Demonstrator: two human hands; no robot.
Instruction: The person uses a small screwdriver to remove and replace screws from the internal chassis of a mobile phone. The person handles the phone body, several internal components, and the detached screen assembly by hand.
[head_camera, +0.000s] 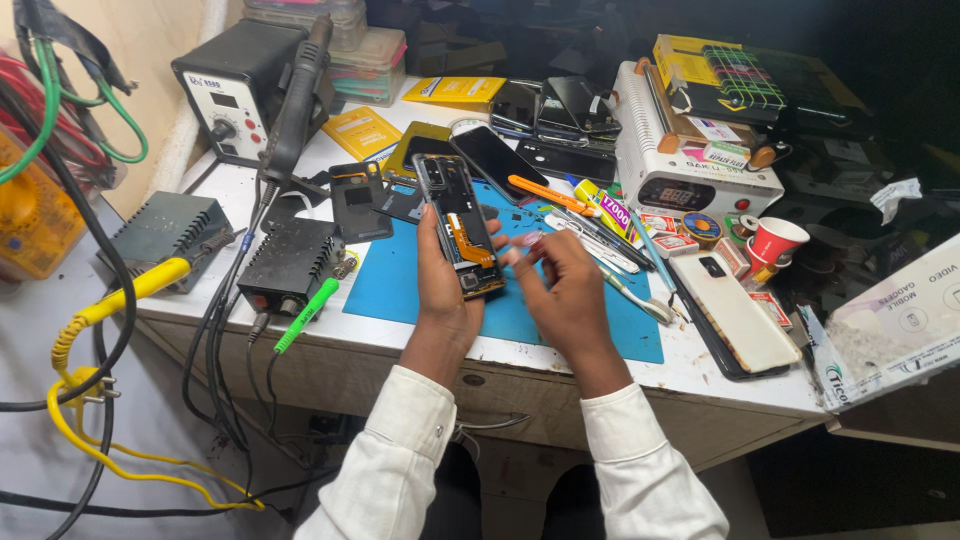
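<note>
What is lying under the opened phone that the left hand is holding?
Under the opened phone lies the blue mat. The left hand and the phone cover part of it, so anything there is hidden.

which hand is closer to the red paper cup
Right. The right hand is over the blue mat, on the side of the red paper cup; the left hand, holding the opened phone, is farther away.

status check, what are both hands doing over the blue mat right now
Left hand grips opened phone, back cover off, over blue mat. Right hand beside it, fingertips pinched, anything held too small to tell. Tools crowd mat's right side.
</note>
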